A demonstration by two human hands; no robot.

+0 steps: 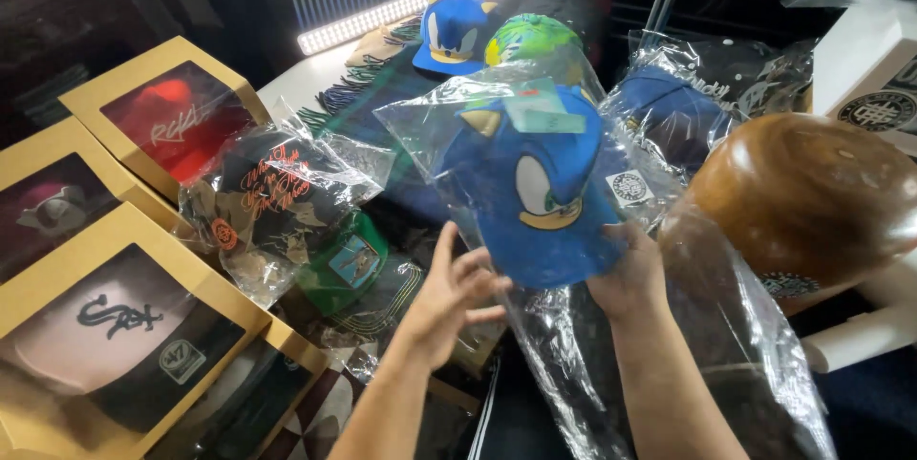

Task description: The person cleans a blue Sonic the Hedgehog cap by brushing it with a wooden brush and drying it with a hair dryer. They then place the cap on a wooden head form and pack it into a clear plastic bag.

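A blue cartoon-faced cap (535, 188) in a clear plastic bag (449, 116) is held up in front of me. My right hand (626, 274) grips the bag at the cap's lower right edge. My left hand (454, 293) is beside the cap's lower left, fingers spread, touching or just off the plastic. Another matching blue cap (451, 32) lies unbagged further back on the table.
Tan window boxes with caps (115, 326) line the left side. A black bagged cap (272, 197) and a green cap (346, 264) lie in the middle. A brown wooden head form (812, 197) stands at right, with more bagged caps (669, 111) behind.
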